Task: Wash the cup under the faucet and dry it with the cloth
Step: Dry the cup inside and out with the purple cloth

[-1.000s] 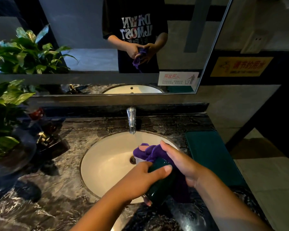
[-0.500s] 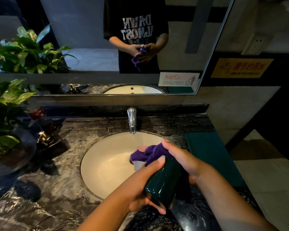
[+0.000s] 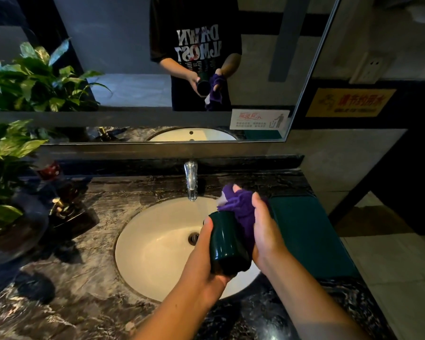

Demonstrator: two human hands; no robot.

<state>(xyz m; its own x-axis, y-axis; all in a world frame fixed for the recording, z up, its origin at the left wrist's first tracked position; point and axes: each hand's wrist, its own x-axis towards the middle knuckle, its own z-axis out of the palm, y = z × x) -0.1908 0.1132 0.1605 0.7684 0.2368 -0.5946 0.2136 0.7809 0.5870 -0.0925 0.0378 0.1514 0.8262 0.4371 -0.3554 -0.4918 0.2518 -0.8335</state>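
Together, glossy cylindrical cup (image 3: pixel 227 244) — bunched fuzzy cloth (image 3: pixel 241 209)

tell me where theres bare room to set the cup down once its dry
The green mat right of the sink is bare. So is the marble counter between the sink's left rim and the near edge. Back-left is crowded: plant, bottle, dispenser.

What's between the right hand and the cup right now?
The bunched purple cloth: the right hand holds it against the side of the dark green cup, which the left hand grips. The head view shows it.
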